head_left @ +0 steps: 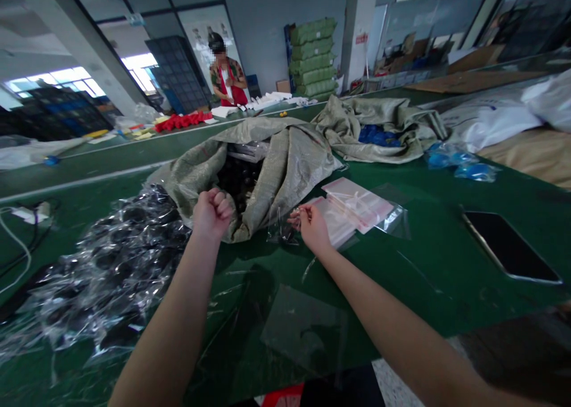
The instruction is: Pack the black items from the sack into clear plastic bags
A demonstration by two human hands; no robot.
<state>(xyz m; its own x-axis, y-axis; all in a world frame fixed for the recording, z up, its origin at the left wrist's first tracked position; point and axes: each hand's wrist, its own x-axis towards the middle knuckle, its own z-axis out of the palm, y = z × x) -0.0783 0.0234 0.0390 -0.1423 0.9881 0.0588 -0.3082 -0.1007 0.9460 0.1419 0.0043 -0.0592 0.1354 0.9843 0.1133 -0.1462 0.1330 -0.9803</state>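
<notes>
My left hand [213, 213] is closed in a fist at the near left edge of a woven sack [285, 169]; what it holds, if anything, is hidden. Black round items [241, 184] lie inside the sack's open mouth. My right hand [310, 224] pinches a small clear plastic bag [282, 228] with something dark low in it, just right of the sack. Beside that hand lie stacks of clear flat bags [357, 204] with pinkish edges. A large pile of bagged black items [120, 258] spreads to the left of my left arm.
On the green table [401, 300] a phone [511, 246] lies at the right. Another sack [383, 112] holds blue items, with bagged blue pieces [464, 162] beside it. Cables [33, 231] sit far left. Across the table stands a person [227, 80] near red items [182, 120].
</notes>
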